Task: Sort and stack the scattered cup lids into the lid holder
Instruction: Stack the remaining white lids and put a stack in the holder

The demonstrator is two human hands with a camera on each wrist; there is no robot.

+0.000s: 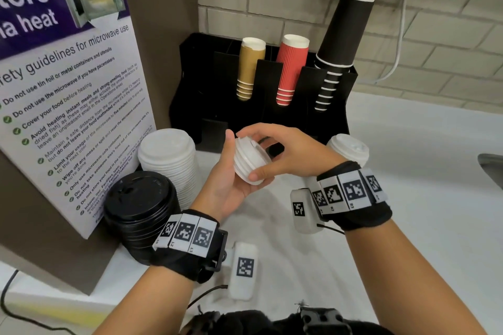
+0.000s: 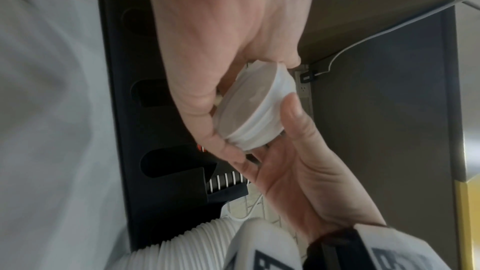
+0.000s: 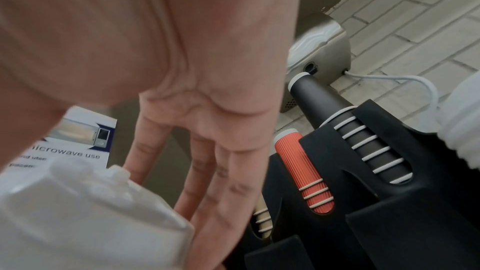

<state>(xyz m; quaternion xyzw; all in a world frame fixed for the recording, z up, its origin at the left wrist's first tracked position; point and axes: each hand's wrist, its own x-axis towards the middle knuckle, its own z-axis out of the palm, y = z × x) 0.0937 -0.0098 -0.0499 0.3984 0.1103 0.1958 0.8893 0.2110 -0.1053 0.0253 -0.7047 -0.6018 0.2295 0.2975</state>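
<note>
Both hands held a small stack of white lids (image 1: 249, 162) above the counter (image 1: 408, 198), in front of the black holder (image 1: 272, 122). The left hand (image 1: 228, 185) cupped the stack from below, thumb up along its side. The right hand (image 1: 285, 152) gripped it from above, thumb (image 1: 265, 173) on the lower rim and fingers curled over the top. A tall white stack (image 1: 168, 163) and a black stack (image 1: 138, 209) stood at the counter's left edge beside the poster (image 1: 68, 90). Another white stack (image 1: 349, 148) stood behind the right wrist. The holder carried tan (image 1: 249, 71), red (image 1: 291, 68) and black cups (image 1: 340, 43).
</note>
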